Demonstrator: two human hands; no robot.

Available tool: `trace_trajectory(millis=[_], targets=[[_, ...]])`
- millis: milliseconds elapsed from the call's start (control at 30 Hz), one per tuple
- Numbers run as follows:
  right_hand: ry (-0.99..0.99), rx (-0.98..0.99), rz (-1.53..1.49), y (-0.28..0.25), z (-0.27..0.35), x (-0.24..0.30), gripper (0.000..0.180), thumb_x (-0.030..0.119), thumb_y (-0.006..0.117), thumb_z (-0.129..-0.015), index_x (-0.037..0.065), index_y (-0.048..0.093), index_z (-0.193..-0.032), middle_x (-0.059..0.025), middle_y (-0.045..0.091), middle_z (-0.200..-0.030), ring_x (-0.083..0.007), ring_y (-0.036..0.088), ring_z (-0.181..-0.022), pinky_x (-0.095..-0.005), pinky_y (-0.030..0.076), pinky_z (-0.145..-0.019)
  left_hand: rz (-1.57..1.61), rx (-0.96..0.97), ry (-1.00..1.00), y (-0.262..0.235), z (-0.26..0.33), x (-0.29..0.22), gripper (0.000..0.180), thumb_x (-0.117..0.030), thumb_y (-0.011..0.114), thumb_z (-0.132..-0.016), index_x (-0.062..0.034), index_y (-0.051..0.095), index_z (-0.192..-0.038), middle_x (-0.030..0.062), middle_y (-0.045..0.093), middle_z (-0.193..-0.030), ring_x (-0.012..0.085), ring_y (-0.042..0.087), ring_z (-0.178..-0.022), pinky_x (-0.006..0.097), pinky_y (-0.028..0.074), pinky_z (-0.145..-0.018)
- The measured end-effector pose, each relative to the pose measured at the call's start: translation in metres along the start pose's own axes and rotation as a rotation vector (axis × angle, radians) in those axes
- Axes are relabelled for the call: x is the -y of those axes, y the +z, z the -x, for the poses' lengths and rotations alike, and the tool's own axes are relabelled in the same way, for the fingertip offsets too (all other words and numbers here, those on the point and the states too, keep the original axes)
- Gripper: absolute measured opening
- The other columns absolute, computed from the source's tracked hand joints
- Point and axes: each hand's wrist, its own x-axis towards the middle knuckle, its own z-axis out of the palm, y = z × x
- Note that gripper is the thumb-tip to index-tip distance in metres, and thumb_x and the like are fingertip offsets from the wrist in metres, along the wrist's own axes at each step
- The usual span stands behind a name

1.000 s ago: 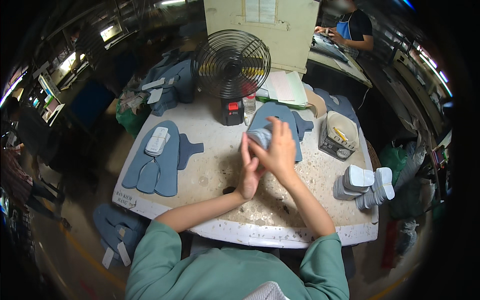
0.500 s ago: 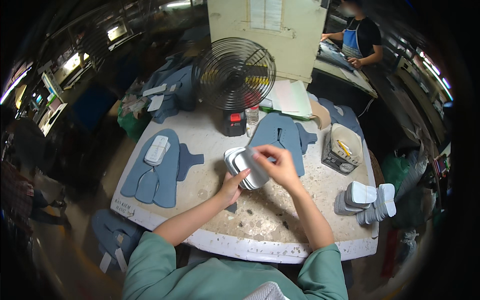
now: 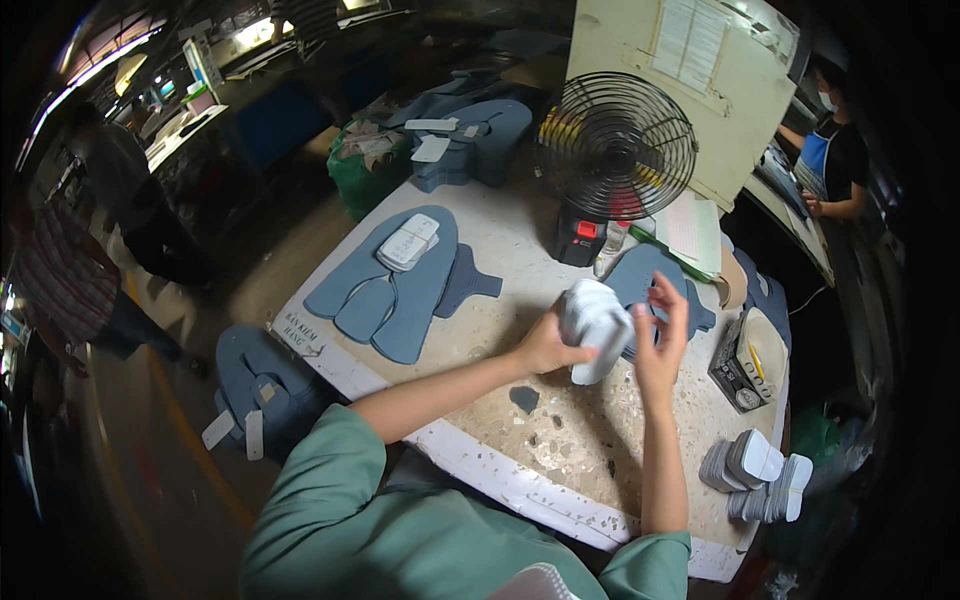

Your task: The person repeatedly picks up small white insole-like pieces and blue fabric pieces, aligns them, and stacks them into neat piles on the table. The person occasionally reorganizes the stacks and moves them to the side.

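here the left hand [image 3: 548, 347] clasps a pale stack [image 3: 594, 325], the right hand [image 3: 660, 345] loosely spread.

Table [image 3: 570, 440], left corner, white edge: dark capital lettering [image 3: 300, 333] in two lines, legible, slanting with the edge; box [image 3: 735, 375], right side of table, black and white: bold printed characters on the side, partly legible; banded stack of white pieces [image 3: 408, 243], on grey-blue panel [image 3: 410, 330], left: dark marks on top piece, too small to read; pale sheets [image 3: 690, 42], on cream cabinet [image 3: 620, 45]: fine print, illegible
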Motion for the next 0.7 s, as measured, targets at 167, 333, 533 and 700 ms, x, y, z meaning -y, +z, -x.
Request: trace_trajectory(millis=[167, 333, 533, 700], targets=[[0.204, 0.041, -0.191, -0.027, 0.024, -0.017, 0.041, 0.033, 0.04, -0.104, 0.007, 0.054, -0.132, -0.0085, 0.055, -0.126, -0.019, 0.05, -0.12, -0.0354, 0.039, -0.101, -0.467, 0.29, 0.029, 0.003, 0.013, -0.018, 0.072, -0.027, 0.081, -0.062, -0.0095, 0.042, -0.12, 0.0169, 0.066, -0.103, 0.034, 0.067, -0.09, 0.042, 0.051, -0.084], [0.383, 0.016, -0.281, -0.029, 0.083, -0.047, 0.056, 0.043, 0.03, -0.104, 0.0, 0.048, -0.134, -0.017, 0.053, -0.132, -0.0245, 0.048, -0.126, -0.0378, 0.034, -0.108, -0.801, 0.389, 0.067, 0.018, 0.025, -0.007, 0.067, -0.035, 0.08, -0.063, -0.0054, 0.05, -0.116, 0.0172, 0.056, -0.114, 0.0362, 0.053, -0.109, 0.044, 0.044, -0.094], [0.408, 0.144, -0.446, -0.016, 0.102, -0.056, 0.072, 0.058, 0.015, -0.101, 0.007, 0.03, -0.15, -0.018, 0.036, -0.15, -0.0268, 0.032, -0.139, -0.0371, 0.019, -0.116, -0.937, 0.425, 0.113, 0.022, 0.03, -0.006, 0.078, -0.038, 0.079, -0.064, -0.002, 0.046, -0.124, 0.0177, 0.05, -0.117, 0.0356, 0.05, -0.111, 0.045, 0.043, -0.094], [0.424, 0.13, -0.508, -0.009, 0.108, -0.048, 0.072, 0.056, 0.017, -0.101, 0.005, 0.02, -0.153, -0.0156, 0.024, -0.157, -0.0276, 0.023, -0.145, -0.0358, 0.014, -0.118, -0.904, 0.422, 0.082, 0.028, 0.031, -0.012, 0.084, -0.036, 0.08, -0.063, -0.0002, 0.041, -0.129, 0.0194, 0.046, -0.12, 0.0365, 0.048, -0.113, 0.044, 0.042, -0.096]])
